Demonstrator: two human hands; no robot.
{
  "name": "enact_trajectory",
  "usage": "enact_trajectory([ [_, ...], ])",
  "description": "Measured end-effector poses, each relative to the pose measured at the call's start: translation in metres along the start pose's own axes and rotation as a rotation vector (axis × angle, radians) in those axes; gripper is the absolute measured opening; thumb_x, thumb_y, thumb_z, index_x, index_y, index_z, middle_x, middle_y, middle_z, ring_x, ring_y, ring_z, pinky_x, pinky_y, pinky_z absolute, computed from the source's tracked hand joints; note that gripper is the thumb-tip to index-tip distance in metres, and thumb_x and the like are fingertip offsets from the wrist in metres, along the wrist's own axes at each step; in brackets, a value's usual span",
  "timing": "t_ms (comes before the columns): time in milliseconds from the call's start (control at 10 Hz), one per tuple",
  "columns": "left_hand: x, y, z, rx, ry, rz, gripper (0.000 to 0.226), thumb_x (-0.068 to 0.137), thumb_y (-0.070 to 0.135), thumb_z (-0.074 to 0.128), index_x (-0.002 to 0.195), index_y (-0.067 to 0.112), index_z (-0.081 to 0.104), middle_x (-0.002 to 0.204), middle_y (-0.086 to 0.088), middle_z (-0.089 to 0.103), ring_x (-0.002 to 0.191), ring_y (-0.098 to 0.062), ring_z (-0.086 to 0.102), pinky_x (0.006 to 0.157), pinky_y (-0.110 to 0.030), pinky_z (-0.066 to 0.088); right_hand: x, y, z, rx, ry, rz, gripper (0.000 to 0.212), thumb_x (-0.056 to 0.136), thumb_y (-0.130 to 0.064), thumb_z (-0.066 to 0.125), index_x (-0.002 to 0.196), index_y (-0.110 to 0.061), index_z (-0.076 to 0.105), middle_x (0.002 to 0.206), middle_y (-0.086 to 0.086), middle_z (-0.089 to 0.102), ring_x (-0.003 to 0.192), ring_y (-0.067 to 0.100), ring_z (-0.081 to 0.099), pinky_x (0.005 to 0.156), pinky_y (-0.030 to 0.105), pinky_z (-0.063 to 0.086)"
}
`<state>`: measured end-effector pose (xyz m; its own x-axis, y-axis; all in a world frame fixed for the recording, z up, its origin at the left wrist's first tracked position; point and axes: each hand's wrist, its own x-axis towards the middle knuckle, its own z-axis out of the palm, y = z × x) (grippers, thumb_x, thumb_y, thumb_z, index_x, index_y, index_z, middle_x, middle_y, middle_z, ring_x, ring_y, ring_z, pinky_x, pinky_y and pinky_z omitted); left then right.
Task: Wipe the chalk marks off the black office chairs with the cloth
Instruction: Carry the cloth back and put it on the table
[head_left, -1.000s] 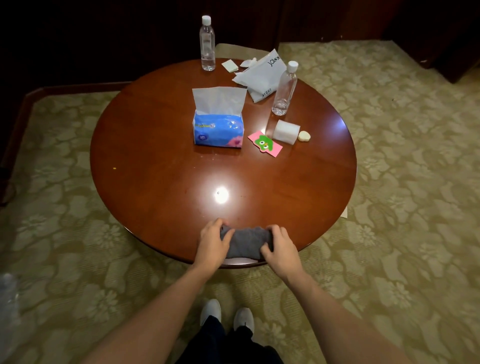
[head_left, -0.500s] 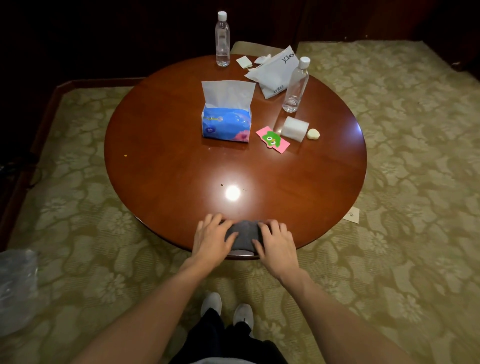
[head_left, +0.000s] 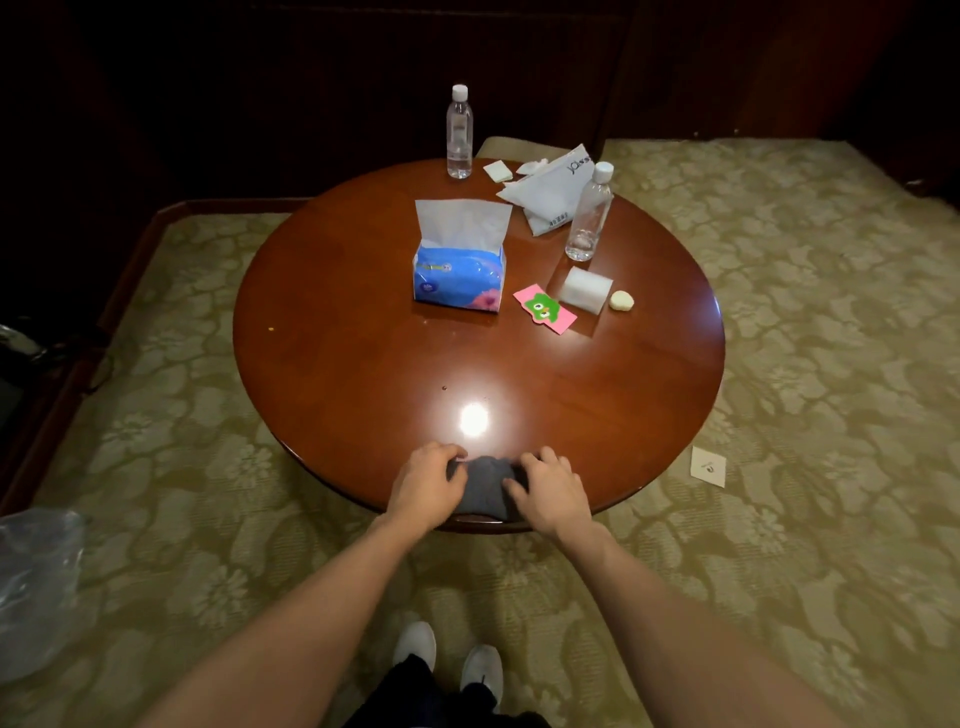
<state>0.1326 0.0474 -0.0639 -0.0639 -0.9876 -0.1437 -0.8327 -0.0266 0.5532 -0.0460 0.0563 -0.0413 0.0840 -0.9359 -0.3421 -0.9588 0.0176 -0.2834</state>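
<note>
While cloth (head_left: 485, 486) lies at table (head_left: 363, 364) edge, left hand (head_left: 428, 486), right hand (head_left: 553, 493) grip it, fingers curled.

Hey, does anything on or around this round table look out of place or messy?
A white paper slip lies on the carpet right of the table, as if dropped. A white packet lies crumpled at the far edge with paper scraps beside it. Both bottles stand upright; nothing looks spilled.
</note>
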Motion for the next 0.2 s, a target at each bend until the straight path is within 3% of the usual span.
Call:
enact_trajectory([
  [100,0.0067,-0.0009,-0.0056,-0.18,0.043,-0.143,0.024,0.096,0.02,0.058,0.117,0.019,0.07,0.114,-0.001,0.069,0.099,-0.014,0.062,0.092,-0.028,0.051,0.0035,-0.0018,-0.0032,0.078,-0.055,0.037,0.036,0.101,-0.038,0.045,0.129,-0.018,0.056,0.127,0.011,0.049,0.121,0.034,0.046,0.099,0.042,0.042],
  [200,0.012,0.0022,-0.0127,-0.221,0.03,-0.129,0.02,0.096,0.021,0.059,0.112,0.019,0.072,0.11,-0.002,0.071,0.1,-0.016,0.062,0.087,-0.025,0.049,0.0053,-0.0042,-0.0043,0.122,-0.085,0.061,0.034,0.102,-0.034,0.042,0.126,-0.017,0.059,0.127,0.015,0.053,0.118,0.036,0.051,0.099,0.042,0.044],
])
